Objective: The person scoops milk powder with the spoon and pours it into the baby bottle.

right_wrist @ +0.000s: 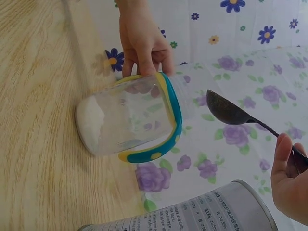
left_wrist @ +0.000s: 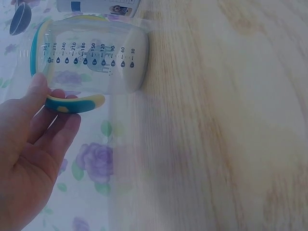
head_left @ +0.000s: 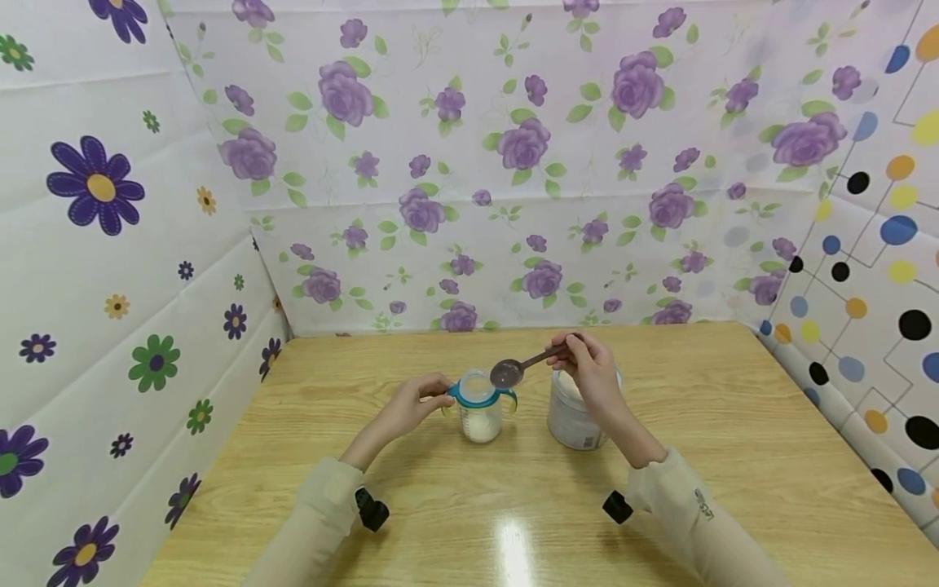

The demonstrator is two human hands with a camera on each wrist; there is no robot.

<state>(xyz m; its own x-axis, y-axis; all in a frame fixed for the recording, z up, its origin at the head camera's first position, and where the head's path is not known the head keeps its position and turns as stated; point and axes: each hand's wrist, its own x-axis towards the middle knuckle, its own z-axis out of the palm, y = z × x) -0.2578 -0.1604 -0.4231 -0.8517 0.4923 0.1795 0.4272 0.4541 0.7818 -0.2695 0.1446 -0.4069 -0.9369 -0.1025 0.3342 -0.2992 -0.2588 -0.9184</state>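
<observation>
Two containers: bottle [head_left: 480, 408] w/ white powder, L hand [head_left: 411, 405] fingers gripping handle; can [head_left: 575, 420]; R hand [head_left: 590, 371] pinches spoon [head_left: 513, 371].

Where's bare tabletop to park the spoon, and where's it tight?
Free: the wooden table right of the grey powder tin, out to the dotted wall; the strip behind the clear handled baby bottle up to the floral wall; the front edge between both sleeves. Tight: the gap between bottle and tin, where the right hand holds the dark metal spoon, and the left hand at the bottle's handle.
</observation>
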